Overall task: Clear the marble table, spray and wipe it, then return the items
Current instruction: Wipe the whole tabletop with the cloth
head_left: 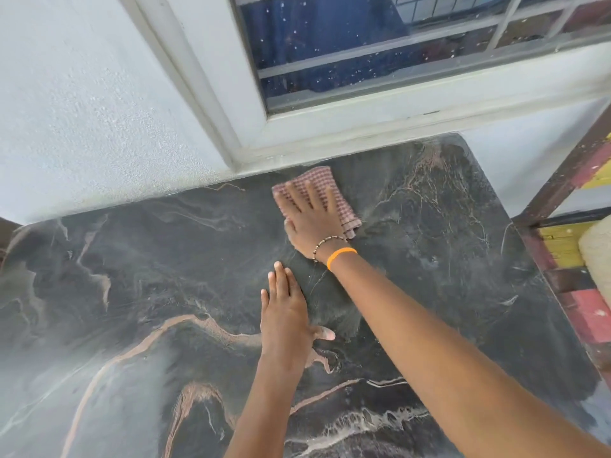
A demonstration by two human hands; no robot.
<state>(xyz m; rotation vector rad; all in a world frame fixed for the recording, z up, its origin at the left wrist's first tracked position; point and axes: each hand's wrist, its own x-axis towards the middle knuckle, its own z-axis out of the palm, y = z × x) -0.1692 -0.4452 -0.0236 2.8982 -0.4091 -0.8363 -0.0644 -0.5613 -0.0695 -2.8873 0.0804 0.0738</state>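
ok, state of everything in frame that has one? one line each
marble table: cleared of items, hazy streaks on the surface
checked cloth: folded, flat on the table near the wall edge
right hand: fingers spread, pressed flat on the cloth
left hand: empty, palm flat on the table
window: shut, glass speckled
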